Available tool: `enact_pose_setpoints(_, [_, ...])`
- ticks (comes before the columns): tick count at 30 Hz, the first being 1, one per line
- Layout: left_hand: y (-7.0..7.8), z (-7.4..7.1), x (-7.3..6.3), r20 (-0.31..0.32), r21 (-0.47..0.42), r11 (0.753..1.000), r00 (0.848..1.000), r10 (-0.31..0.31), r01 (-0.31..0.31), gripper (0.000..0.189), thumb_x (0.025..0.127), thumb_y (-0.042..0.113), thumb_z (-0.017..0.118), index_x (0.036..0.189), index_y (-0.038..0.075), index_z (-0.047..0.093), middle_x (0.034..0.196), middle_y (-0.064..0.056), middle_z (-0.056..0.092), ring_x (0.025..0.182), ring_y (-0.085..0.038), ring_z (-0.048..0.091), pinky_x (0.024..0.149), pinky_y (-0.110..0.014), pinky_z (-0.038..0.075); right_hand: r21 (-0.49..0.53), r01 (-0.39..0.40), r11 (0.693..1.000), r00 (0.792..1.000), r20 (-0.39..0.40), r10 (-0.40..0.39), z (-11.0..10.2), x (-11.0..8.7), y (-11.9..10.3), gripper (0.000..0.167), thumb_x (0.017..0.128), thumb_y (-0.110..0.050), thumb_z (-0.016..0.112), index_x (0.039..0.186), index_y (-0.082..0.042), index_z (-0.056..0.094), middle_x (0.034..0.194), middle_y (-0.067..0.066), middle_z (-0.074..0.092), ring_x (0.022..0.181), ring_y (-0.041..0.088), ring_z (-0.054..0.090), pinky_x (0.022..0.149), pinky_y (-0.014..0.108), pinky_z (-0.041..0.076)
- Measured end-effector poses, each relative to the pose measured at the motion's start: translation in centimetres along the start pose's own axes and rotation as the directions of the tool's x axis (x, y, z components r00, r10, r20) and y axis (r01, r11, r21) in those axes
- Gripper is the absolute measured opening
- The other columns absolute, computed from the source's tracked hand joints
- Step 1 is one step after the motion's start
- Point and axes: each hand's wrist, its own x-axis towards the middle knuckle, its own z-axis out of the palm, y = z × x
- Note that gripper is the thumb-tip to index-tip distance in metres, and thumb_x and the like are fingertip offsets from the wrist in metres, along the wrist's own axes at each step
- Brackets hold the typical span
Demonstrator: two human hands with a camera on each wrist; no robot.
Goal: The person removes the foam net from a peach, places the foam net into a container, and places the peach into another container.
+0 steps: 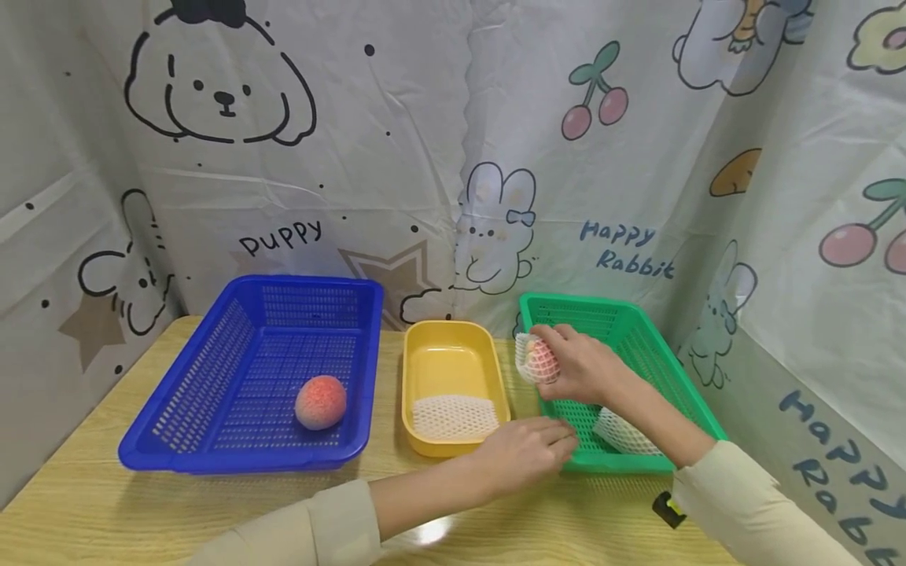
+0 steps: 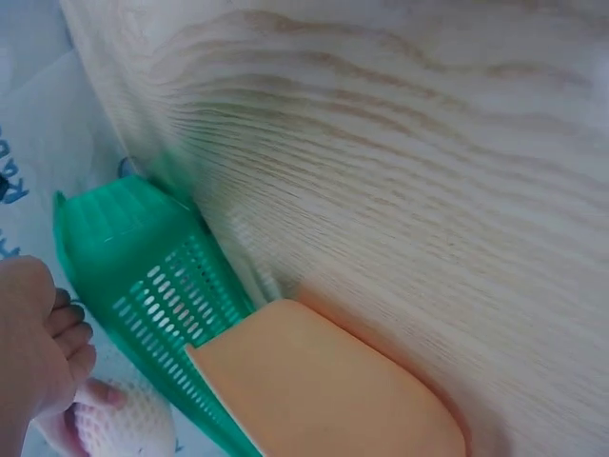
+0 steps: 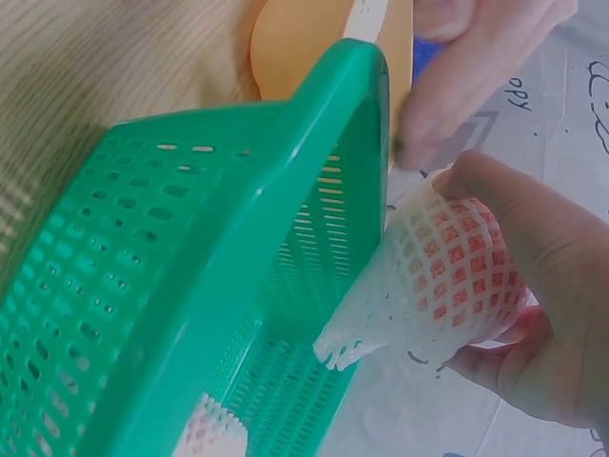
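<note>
My right hand (image 1: 583, 365) grips a pinkish-red peach (image 3: 466, 262) wrapped in a white foam net sleeve (image 3: 357, 309), above the left side of the green basket (image 1: 587, 301). The sleeve's loose end hangs off one side of the peach. Lower and nearer, my left hand (image 1: 531, 448) is by the basket's near left corner with its fingers loosely bent, holding nothing. Inside the green basket lies another netted peach (image 3: 209, 430), partly covered by my right forearm in the head view. A bare peach (image 1: 321, 402) sits in the blue basket (image 1: 244, 462).
Between the two baskets stands a yellow tray (image 1: 453, 328) with a white foam net (image 1: 455, 417) lying in its near half. A small black object (image 1: 668, 509) is beside my right sleeve on the wooden table (image 1: 85, 503). A printed curtain (image 1: 396, 157) hangs behind.
</note>
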Motion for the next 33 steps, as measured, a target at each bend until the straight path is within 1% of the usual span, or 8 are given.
enact_pose_setpoints(3, [-0.3,-1.0,-0.6,-0.004,0.014,1.000,1.000,-0.004,0.004,0.020,0.099,0.024,0.064,0.115,0.016,0.073,0.119,0.005,0.070,0.115,-0.008,0.062,0.104,-0.018,0.042,0.003,0.001,1.000,1.000,0.005,-0.001,0.1,0.0,-0.3,0.078,0.070,-0.032,0.078,0.140,-0.010,0.051,0.116,0.017,0.060,0.082,0.026,0.061,0.066,0.041,0.055])
enact_pose_setpoints(8, [-0.7,-2.5,-1.6,-0.016,0.039,0.999,0.999,-0.037,0.038,0.025,0.098,0.027,0.066,0.117,0.014,0.073,0.122,0.002,0.069,0.115,-0.010,0.062,0.104,-0.021,0.043,0.002,0.012,1.000,1.000,0.008,-0.012,0.2,-0.1,-0.7,0.079,0.071,-0.034,0.079,0.140,-0.009,0.050,0.119,0.019,0.060,0.087,0.030,0.064,0.072,0.044,0.057])
enact_pose_setpoints(13, [-1.1,-3.6,-2.6,-0.033,0.048,0.996,0.997,-0.069,0.071,0.031,0.095,0.031,0.068,0.119,0.012,0.072,0.123,-0.001,0.069,0.116,-0.013,0.063,0.103,-0.024,0.044,0.002,0.015,1.000,1.000,0.009,-0.015,0.3,-0.2,-0.9,0.078,0.071,-0.034,0.080,0.139,-0.010,0.050,0.119,0.019,0.060,0.087,0.030,0.064,0.071,0.043,0.057])
enact_pose_setpoints(17, [-1.3,-4.7,-3.6,-0.033,0.022,0.993,0.992,-0.119,0.120,0.037,0.093,0.033,0.071,0.124,0.011,0.070,0.126,-0.003,0.067,0.118,-0.016,0.062,0.104,-0.027,0.045,0.014,0.015,1.000,1.000,0.019,-0.016,0.4,-0.1,-1.3,0.080,0.071,-0.036,0.080,0.141,-0.011,0.050,0.117,0.018,0.061,0.086,0.028,0.063,0.069,0.041,0.057])
enact_pose_setpoints(22, [-1.7,-5.9,-5.1,-0.048,-0.013,0.984,0.983,-0.180,0.179,0.040,0.091,0.032,0.074,0.125,0.012,0.068,0.126,-0.005,0.067,0.118,-0.019,0.062,0.103,-0.031,0.047,0.026,-0.005,1.000,0.999,0.048,0.004,0.4,0.1,-2.0,0.085,0.071,-0.039,0.082,0.144,-0.011,0.047,0.122,0.019,0.059,0.094,0.032,0.064,0.074,0.045,0.057])
enact_pose_setpoints(24, [-1.9,-6.1,-5.7,-0.046,-0.026,0.979,0.978,-0.202,0.200,0.042,0.090,0.033,0.074,0.126,0.012,0.067,0.127,-0.006,0.067,0.119,-0.020,0.061,0.103,-0.033,0.047,0.035,-0.013,0.999,0.998,0.055,0.011,0.5,0.2,-2.2,0.086,0.070,-0.039,0.081,0.144,-0.012,0.047,0.123,0.018,0.059,0.094,0.031,0.063,0.074,0.045,0.057])
enact_pose_setpoints(28, [-2.3,-6.6,-6.8,-0.049,-0.048,0.972,0.971,-0.233,0.231,0.043,0.089,0.032,0.076,0.126,0.012,0.066,0.127,-0.007,0.066,0.119,-0.021,0.061,0.101,-0.036,0.050,0.045,-0.009,0.999,0.999,0.049,0.007,0.6,0.3,-2.6,0.084,0.069,-0.039,0.080,0.143,-0.013,0.048,0.121,0.017,0.060,0.091,0.029,0.063,0.072,0.042,0.056])
enact_pose_setpoints(33, [-2.7,-7.5,-8.1,-0.058,-0.058,0.964,0.963,-0.262,0.259,0.043,0.087,0.028,0.077,0.124,0.009,0.067,0.126,-0.008,0.067,0.118,-0.023,0.062,0.100,-0.038,0.050,0.056,0.008,0.998,0.998,0.054,-0.011,0.7,0.6,-3.1,0.085,0.069,-0.039,0.082,0.143,-0.012,0.048,0.121,0.017,0.060,0.093,0.029,0.063,0.074,0.043,0.057])
